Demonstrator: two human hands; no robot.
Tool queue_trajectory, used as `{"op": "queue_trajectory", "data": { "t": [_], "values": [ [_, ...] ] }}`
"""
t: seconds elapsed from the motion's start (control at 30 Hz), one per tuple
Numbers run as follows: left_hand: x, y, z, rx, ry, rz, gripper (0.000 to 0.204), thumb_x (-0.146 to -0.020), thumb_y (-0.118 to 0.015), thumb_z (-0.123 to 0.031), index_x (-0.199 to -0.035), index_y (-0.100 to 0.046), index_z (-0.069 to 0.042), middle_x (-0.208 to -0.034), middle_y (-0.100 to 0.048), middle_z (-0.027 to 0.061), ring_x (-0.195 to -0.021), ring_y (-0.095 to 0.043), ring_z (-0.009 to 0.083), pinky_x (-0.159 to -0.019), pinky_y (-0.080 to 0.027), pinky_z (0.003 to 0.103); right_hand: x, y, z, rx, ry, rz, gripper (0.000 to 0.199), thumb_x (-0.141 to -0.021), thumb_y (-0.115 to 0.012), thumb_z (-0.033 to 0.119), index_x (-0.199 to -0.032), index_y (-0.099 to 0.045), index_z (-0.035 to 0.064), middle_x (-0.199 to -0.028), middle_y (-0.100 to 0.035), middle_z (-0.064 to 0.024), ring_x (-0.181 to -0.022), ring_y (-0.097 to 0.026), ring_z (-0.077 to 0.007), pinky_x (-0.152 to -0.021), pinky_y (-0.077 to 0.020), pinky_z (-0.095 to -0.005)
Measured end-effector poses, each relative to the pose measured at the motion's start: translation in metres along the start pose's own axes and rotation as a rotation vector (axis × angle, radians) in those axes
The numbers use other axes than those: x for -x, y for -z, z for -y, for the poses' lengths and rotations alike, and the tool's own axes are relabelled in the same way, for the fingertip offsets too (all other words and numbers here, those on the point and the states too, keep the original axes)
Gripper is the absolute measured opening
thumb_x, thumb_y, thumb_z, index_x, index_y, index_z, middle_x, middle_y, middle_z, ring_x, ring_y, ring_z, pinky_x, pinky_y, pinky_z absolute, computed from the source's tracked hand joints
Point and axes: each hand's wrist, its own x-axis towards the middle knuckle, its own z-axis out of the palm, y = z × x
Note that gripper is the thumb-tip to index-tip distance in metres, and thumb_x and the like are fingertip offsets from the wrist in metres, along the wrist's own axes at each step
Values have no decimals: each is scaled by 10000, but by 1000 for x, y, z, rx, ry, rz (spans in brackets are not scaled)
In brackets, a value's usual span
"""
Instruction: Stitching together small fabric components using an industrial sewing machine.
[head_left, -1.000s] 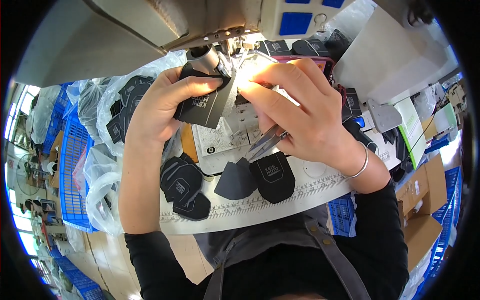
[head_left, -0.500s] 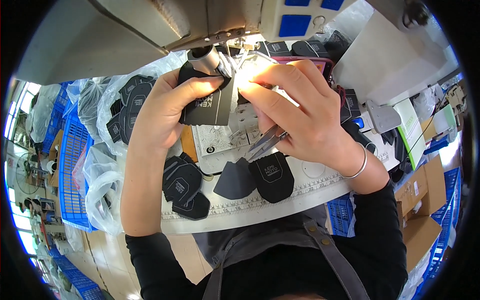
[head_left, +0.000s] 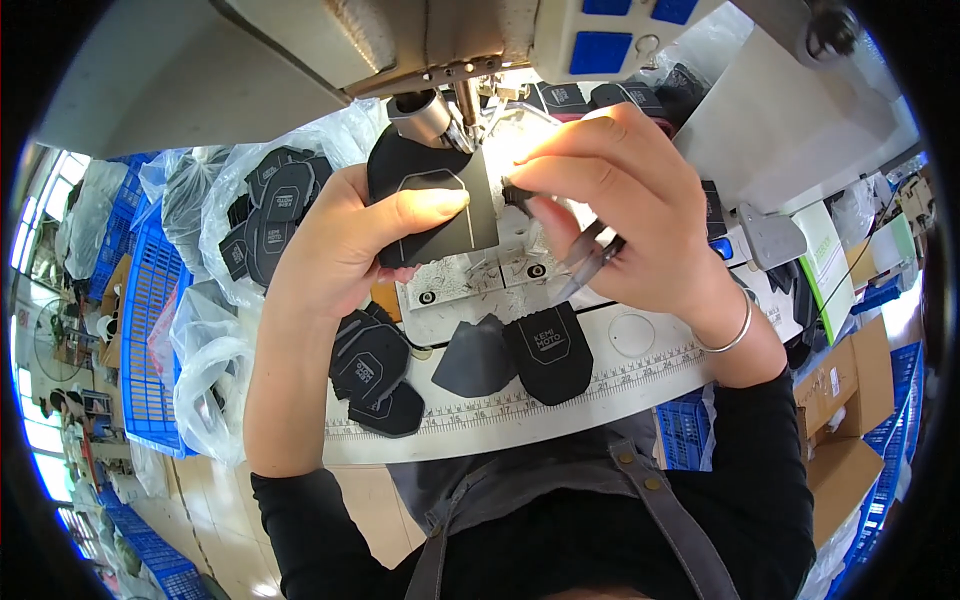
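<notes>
Sewing machine (head_left: 300, 50): grey body fills the top, its needle area just above both grips.
Work table (head_left: 640, 395): white, ruled front edge, below the hands.
Bagged pieces (head_left: 270, 205): clear plastic bags of black cut parts, left of the left hand.
Left hand (head_left: 345, 245): thumb pressed over a black fabric piece (head_left: 430, 205), fingers curled behind it, held firmly under the needle.
Right hand (head_left: 625, 215): fingertips pinched on the piece's right edge; thread snips (head_left: 585, 265) tucked in the palm.
Loose pieces (head_left: 545, 350): lying below both grips.
</notes>
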Motion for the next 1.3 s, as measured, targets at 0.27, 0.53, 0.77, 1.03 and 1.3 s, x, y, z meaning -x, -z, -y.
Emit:
{"op": "queue_trajectory", "data": {
  "t": [0.27,0.53,0.77,1.03,1.3],
  "values": [
    [0,-2,1,100,24,-13,226,-729,-660,-160,-852,-590,17,-650,-578,23,-420,-447,25,-340,-316,147,2,-21,-6,225,287,-210,211,-508,-595,70,-711,-546,45,-749,-517,-32,-630,-518,-168,-446,-427,-223],
    [-1,-2,-4,33,67,3,175,-719,-621,-58,-868,-560,11,-660,-545,30,-408,-425,48,-311,-287,172,0,-24,-11,223,346,-248,206,-496,-592,63,-693,-543,29,-733,-513,-41,-604,-516,-169,-437,-425,-226],
    [-1,-3,-7,6,80,-7,218,-692,-678,-130,-850,-596,-3,-656,-570,2,-426,-427,20,-336,-280,156,0,-23,-12,226,353,-242,205,-500,-589,65,-697,-541,33,-731,-502,-37,-594,-505,-162,-429,-414,-217],
    [2,-7,-7,-11,28,-8,217,-698,-663,-149,-855,-605,-13,-665,-571,2,-459,-456,28,-368,-332,157,-3,-20,-3,242,340,-168,197,-518,-581,70,-709,-537,49,-736,-499,-18,-621,-499,-145,-401,-377,-199],
    [4,-12,-6,-102,-33,-60,213,-707,-658,-190,-804,-593,-13,-600,-514,-14,-453,-439,37,-373,-312,160,-2,-20,-7,252,354,-184,189,-521,-575,71,-703,-534,46,-731,-493,-16,-636,-496,-140,-388,-358,-199]
  ]
}}
